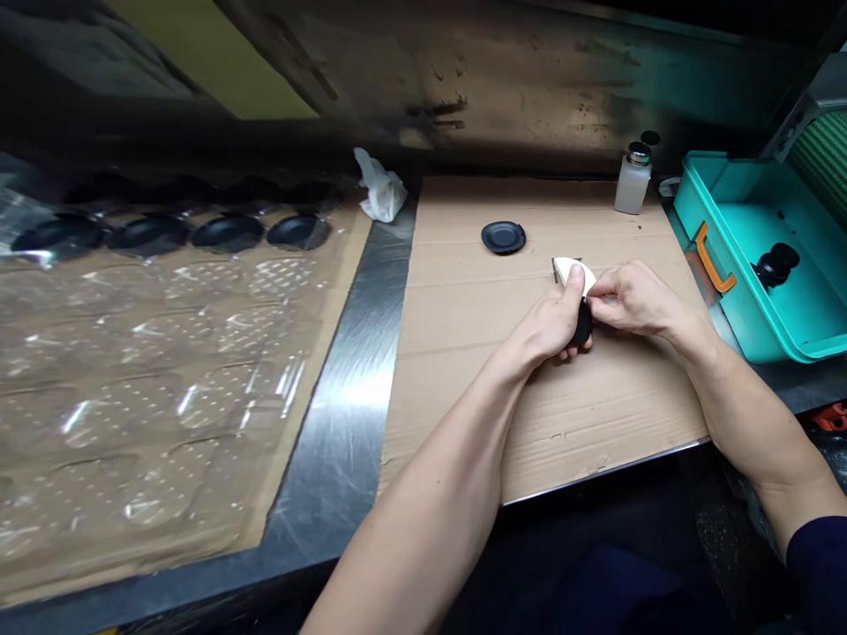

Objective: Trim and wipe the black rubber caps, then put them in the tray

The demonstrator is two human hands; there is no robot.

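Observation:
Over the cardboard sheet [456,370], my left hand [552,322] is closed around a black round part [582,324], its thumb pressing a cream-white wedge-shaped piece [569,268]. The fingertips of my right hand [632,300] are pinched together at the right edge of these pieces. Whatever lies between those fingertips is too small or hidden to make out. A black oval disc [503,237] with a raised rim lies on the cardboard, beyond my hands and to their left. My fingers cover much of the black part.
At left, a clear plastic blister tray [152,379] has several black discs [228,233] in its far rows. Crumpled white tissue [382,190] sits beside it. A pump bottle [633,183] stands at the back right. A teal bin [760,322] on the right holds black parts [775,265].

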